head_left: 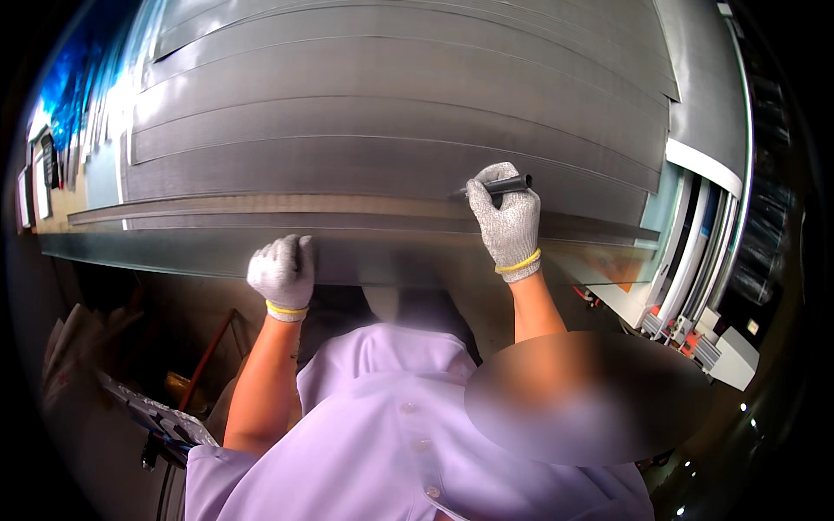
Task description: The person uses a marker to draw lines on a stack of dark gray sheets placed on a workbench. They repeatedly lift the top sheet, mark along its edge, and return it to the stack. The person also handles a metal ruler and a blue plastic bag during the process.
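My right hand, in a grey knit glove with a yellow cuff, grips a black marker pen. The pen lies slantwise in the fingers, its tip pointing left over the lowest of several wide grey sheets. Below the sheets, a narrow dark strip runs across the work surface. My left hand, gloved the same way, is curled closed at the front edge of a glass top. Its bent fingers hide whatever may be inside them.
Overlapping grey sheets extend to the far side. At the right stands a machine frame with white and metal rails. Blue film hangs at the far left. Below left are a red bar and wrapped items.
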Action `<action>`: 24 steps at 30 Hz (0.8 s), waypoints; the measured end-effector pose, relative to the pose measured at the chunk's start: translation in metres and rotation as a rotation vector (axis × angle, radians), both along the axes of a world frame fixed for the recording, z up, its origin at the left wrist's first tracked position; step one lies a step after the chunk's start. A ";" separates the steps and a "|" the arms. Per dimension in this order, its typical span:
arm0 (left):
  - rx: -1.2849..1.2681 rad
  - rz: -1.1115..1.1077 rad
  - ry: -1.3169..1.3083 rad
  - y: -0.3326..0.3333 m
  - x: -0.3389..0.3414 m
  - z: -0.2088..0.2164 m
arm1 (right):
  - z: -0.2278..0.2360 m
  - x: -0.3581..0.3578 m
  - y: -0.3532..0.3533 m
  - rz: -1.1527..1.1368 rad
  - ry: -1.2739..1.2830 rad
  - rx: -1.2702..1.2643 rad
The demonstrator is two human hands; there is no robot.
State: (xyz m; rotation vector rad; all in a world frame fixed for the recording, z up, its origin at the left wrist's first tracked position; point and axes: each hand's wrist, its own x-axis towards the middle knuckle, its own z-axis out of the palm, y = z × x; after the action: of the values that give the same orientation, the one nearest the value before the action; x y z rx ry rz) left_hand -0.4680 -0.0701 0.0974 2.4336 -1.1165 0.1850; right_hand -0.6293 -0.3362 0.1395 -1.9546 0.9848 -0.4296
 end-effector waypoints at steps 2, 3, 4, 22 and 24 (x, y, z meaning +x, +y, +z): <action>0.010 0.009 -0.056 -0.002 -0.002 -0.003 | -0.003 -0.029 -0.020 -0.042 -0.005 0.029; 0.017 0.021 -0.069 -0.001 -0.002 -0.006 | -0.003 -0.042 -0.030 -0.061 -0.011 0.045; 0.025 0.035 -0.082 0.000 -0.003 -0.008 | -0.003 -0.056 -0.040 -0.083 -0.004 0.051; 0.139 0.290 0.009 0.010 -0.004 -0.031 | -0.018 -0.283 -0.219 -0.383 0.053 0.092; 0.079 0.288 0.007 0.007 -0.008 -0.027 | -0.015 -0.294 -0.231 -0.407 0.071 0.069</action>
State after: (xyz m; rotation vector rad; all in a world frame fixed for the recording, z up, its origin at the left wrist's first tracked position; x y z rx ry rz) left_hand -0.4759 -0.0631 0.0702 2.6559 -0.7791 0.2249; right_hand -0.9228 -0.5670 0.1242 -1.7156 1.4315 -0.5466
